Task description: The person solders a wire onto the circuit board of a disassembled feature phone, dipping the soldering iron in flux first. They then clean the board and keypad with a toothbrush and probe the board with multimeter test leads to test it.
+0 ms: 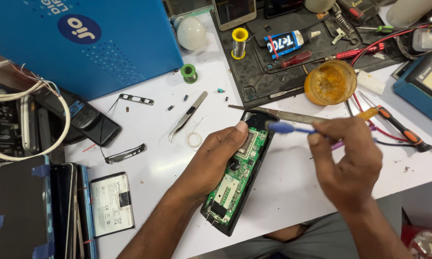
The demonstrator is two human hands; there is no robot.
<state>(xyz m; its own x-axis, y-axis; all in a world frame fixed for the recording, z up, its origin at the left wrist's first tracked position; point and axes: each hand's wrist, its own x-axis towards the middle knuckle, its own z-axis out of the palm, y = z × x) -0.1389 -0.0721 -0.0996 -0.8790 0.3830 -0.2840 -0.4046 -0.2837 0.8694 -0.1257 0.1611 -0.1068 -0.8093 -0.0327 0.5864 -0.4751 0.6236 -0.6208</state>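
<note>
Evidently the left hand (216, 158) is wrapping its fingers under an opened phone (237, 177), thumb pressing on the upper edge, holding it tilted above the white table (283, 187). The right hand (345, 163) is pinching a blue-handled tool (285, 127) with its fingers closed around the shaft, the tip hovering just beside the top of the phone's green circuit board (242, 165).

The phone is looking light and stiff, a black plastic shell with the bare board exposed; the board is likely fragile, so the shell's edges seem the safest place to grip. The tool is looking thin, rigid and light.

Near the left hand, metal tweezers (187, 116) and a small wire loop (194, 140) are lying. Farther out, a flat white battery (111, 204), a black work mat (273, 62), an amber flux pot (330, 82) and a blue box (91, 43) are sitting.
</note>
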